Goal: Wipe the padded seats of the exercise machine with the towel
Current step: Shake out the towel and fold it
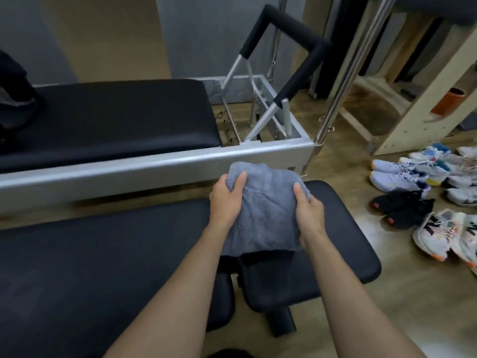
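Grey towel (263, 210) is near centre of view, held btw both hands over the far right part of the near black padded seat (343, 228); from my end of the feed I can't tell if its hanging lower edge touches the pad or just clears it. I've got the left hand (227, 200) gripping the towel's 10 o'clock corner, thumb on top and fingers curled under; the right hand (309, 213) grips the 3 o'clock edge the same way. Step in hand, as I read it: shaping the cloth into a wad before laying it down. To do it well I'd keep the fold thick & flat, set it square on the vinyl, press w/ one palm and run long overlapping strokes from the 3 o'clock end toward 9 o'clock. Then I'd do the rounded edges and the notch at 6 o'clock where the smaller pads meet. The far black pad (116, 117) at 10 o'clock, behind the silver frame rail (154, 164), prob needs the same pass after. Towel itself: blue-grey plush nap, bunched w/ loose folds, bulging at 12 o'clock, lower hem fairly straight; wet or dry I can't judge. Shoes (413, 177) lie on the floor at 3 o'clock, well apart from the seat
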The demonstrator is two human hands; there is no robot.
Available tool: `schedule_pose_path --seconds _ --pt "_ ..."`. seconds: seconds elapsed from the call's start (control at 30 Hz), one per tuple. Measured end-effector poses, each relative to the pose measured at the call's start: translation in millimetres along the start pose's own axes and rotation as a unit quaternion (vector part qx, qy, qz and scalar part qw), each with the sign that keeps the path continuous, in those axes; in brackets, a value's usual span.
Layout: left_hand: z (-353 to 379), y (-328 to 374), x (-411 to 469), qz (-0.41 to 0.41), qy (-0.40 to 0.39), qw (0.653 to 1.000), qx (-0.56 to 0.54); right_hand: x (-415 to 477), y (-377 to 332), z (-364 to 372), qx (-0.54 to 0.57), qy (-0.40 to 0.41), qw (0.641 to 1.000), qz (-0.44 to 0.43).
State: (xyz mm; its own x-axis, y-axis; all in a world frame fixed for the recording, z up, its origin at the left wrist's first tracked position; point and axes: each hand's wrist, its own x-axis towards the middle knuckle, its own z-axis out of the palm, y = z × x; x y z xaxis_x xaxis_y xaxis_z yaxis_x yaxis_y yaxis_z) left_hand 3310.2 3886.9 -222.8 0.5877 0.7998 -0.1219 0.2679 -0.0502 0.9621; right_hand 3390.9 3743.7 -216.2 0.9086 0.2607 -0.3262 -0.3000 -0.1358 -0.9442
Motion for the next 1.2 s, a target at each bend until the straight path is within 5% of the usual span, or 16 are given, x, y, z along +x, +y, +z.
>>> schedule_pose_path --seconds 0.33,0.73,0.9,1.03,1.13,1.2 --pt "-37.3 24.6 -1.6 -0.004 -0.074 0.997 -0.021 -43.2 -24.9 23.0 0.037 0.098 0.993 -0.059" --pt "-68.0 344.4 -129.4 0.127 -0.212 0.969 -0.029 -227.6 -283.4 -74.5 0.115 0.304 0.939 -0.115" --pt "-67.9 473.0 -223.3 0.233 -0.310 0.922 0.007 -356.4 -371.4 -158.2 0.095 0.380 0.904 -0.169" --pt "-62.0 528.2 -326.7 0.374 -0.313 0.873 0.001 -470.2 -396.7 -229.0 0.066 0.411 0.886 -0.202" --pt "-61.5 559.7 -417.2 0.445 -0.338 0.828 -0.049 -552.5 -389.3 -284.6 -0.100 0.472 0.866 -0.135" --pt "-54.9 576.8 -474.3 0.488 -0.403 0.773 -0.054 -602.8 -388.8 -315.5 -0.230 0.542 0.802 -0.099"
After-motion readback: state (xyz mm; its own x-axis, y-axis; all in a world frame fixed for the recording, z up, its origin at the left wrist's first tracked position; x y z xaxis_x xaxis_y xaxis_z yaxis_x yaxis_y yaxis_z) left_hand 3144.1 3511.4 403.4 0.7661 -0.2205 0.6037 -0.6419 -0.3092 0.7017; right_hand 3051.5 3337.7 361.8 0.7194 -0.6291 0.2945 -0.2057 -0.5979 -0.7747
